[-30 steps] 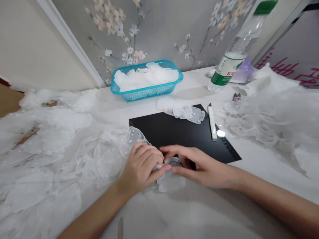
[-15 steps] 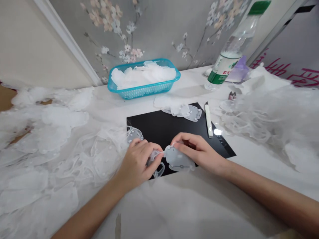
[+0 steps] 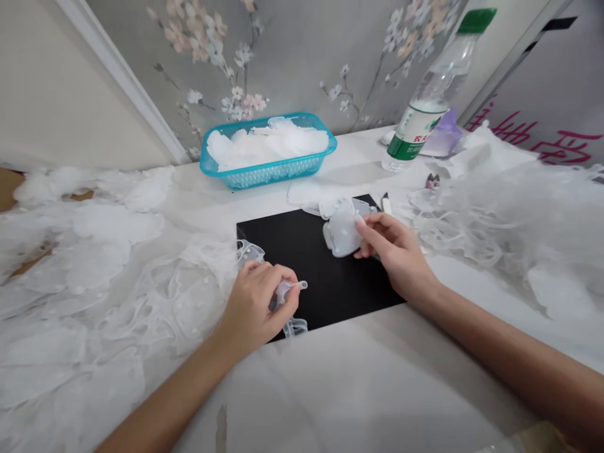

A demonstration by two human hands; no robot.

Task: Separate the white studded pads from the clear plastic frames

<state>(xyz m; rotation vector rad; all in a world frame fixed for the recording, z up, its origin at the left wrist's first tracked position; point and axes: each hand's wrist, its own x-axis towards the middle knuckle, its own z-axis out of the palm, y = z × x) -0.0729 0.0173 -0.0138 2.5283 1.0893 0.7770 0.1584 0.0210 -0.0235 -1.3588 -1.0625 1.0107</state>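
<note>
A frosted piece (image 3: 343, 234) is pinched by the right hand (image 3: 397, 250), scrap (image 3: 284, 291) by the left hand (image 3: 259, 303). The knife (image 3: 385, 203) behind the right is partly blocked.

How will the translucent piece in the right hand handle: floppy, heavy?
Probably semi-stiff: the right hand pinches the translucent piece by one edge, and the rest shows no obvious droop. Likely light, since it looks thin. Its smooth-looking face may slide easily if pushed across the black mat.

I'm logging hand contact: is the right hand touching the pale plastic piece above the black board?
Touching. The head view shows the right hand gripping the plastic piece, thumb overlapping its edge.
</note>
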